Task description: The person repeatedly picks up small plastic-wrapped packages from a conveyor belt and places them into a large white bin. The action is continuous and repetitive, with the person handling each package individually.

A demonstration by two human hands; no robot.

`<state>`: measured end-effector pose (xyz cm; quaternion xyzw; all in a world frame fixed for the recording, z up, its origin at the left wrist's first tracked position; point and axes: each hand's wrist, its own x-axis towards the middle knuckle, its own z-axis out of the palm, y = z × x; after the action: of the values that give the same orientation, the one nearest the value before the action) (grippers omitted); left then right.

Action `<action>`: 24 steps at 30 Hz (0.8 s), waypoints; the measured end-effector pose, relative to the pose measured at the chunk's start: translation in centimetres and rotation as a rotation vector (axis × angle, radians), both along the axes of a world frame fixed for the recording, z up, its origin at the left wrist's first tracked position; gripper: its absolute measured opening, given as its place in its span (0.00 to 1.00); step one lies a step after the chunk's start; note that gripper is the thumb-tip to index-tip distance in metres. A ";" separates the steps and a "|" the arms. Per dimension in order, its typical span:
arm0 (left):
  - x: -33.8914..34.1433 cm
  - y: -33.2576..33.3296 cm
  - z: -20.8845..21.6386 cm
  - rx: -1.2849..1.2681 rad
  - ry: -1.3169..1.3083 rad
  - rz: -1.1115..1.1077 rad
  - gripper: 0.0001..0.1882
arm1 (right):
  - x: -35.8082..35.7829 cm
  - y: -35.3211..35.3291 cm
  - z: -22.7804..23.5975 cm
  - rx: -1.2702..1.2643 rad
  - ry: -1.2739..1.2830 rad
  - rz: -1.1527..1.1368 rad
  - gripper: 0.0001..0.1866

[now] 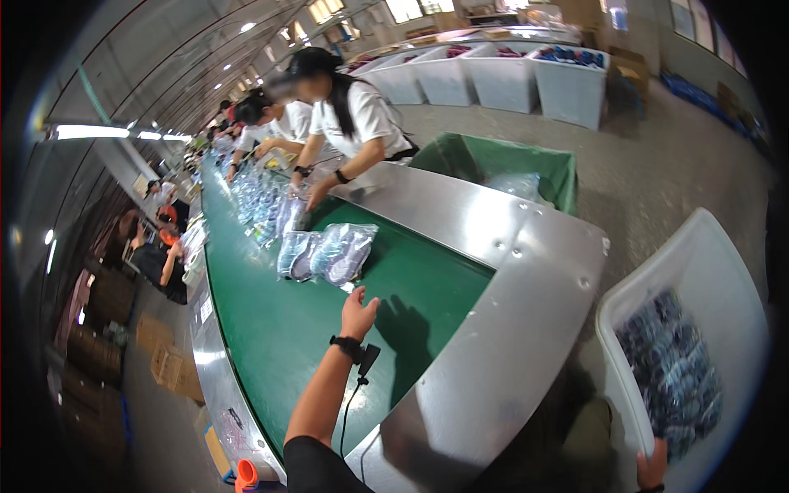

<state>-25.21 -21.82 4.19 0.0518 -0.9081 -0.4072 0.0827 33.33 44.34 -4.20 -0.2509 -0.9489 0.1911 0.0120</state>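
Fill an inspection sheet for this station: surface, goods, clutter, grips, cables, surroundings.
Surface: green belt, bordered by metal edging.
Goods: clear bags with pale lilac-blue contents, on the belt; similar bags farther up. White bin at right holds packed bluish goods.
Clutter: orange cup by the near-left edging.
Grips: left grip open, by the bags, contact unclear; right grip at the bin's rim, closure unclear.
Cables: one black cable along the left forearm.
Surroundings: co-workers across the belt; green bin behind the edging; cartons on the left floor.
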 end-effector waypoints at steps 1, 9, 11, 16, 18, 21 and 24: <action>-1.6 -0.8 -0.4 -0.088 0.073 0.039 0.35 | -0.1 -0.1 0.3 -0.027 -0.090 -0.014 0.26; -12.3 -4.3 -0.8 -0.487 0.122 0.264 0.45 | -2.4 -1.5 2.9 -0.082 -0.229 -0.100 0.39; -13.3 -4.7 -0.9 -0.479 0.048 0.260 0.46 | -2.4 -1.8 2.9 -0.017 -0.216 -0.101 0.39; -11.3 -3.7 -1.5 -0.585 0.078 0.149 0.43 | -2.3 -2.1 2.3 0.077 -0.147 -0.076 0.33; -8.3 -1.8 -2.1 -0.644 0.127 0.101 0.45 | -2.2 -2.1 2.0 0.087 -0.105 -0.063 0.32; -3.0 0.9 -2.3 -0.656 0.194 0.017 0.48 | -1.9 -2.1 1.7 0.091 -0.059 -0.070 0.30; 1.1 1.9 -1.6 -0.406 0.151 -0.022 0.47 | -1.4 -1.9 1.5 0.120 0.021 0.004 0.28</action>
<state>-24.14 -19.90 2.59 -0.0067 -0.9632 -0.2194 0.1549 31.91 42.48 -2.73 -0.2456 -0.9590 0.1364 0.0368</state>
